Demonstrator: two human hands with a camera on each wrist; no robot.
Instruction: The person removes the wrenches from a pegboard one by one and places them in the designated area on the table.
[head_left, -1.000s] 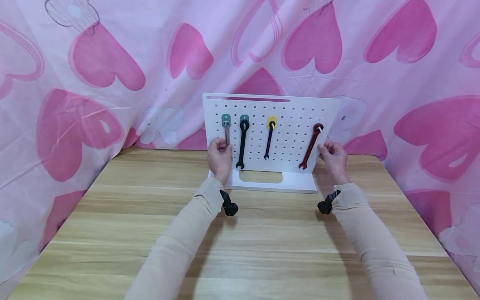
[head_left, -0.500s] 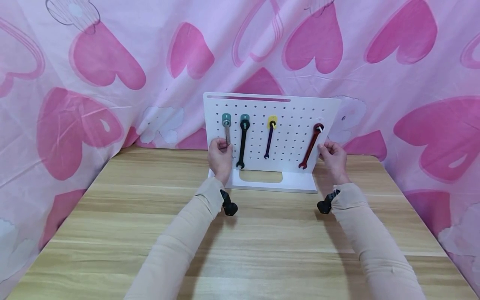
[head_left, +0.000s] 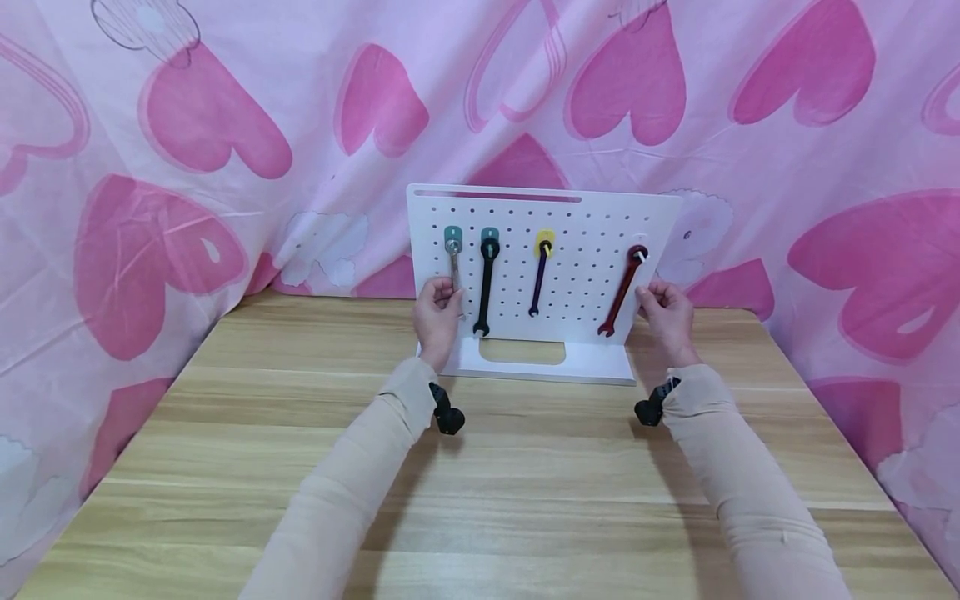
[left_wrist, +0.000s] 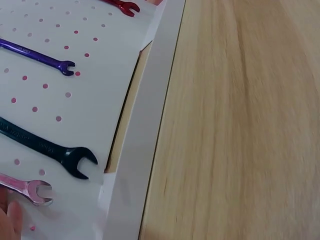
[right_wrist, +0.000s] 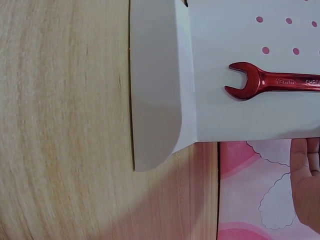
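Observation:
A white pegboard (head_left: 581, 292) on a flat base holds several combination wrenches, hung by their ring ends on pegs. My left hand (head_left: 437, 315) has finger and thumb at the shaft of the silver wrench (head_left: 454, 265) at the far left; its open end (left_wrist: 40, 192) shows in the left wrist view beside my fingers (left_wrist: 14, 220). My right hand (head_left: 667, 317) pinches the pegboard's right edge, beside the red wrench (right_wrist: 252, 81). Between the hands hang a dark green wrench (left_wrist: 47, 147) and a small purple wrench (head_left: 538, 283).
The pegboard stands toward the back of a wooden table (head_left: 540, 492). Its base (head_left: 592, 365) has a wide cutout. A pink curtain (head_left: 315, 92) with hearts hangs behind and at the sides. Coloured tags, such as a yellow tag (head_left: 545, 237), sit at the pegs.
My left hand and forearm have shifted slightly left, and the silver wrench's shaft catches the light differently. My right hand and the pegboard stay where they were.

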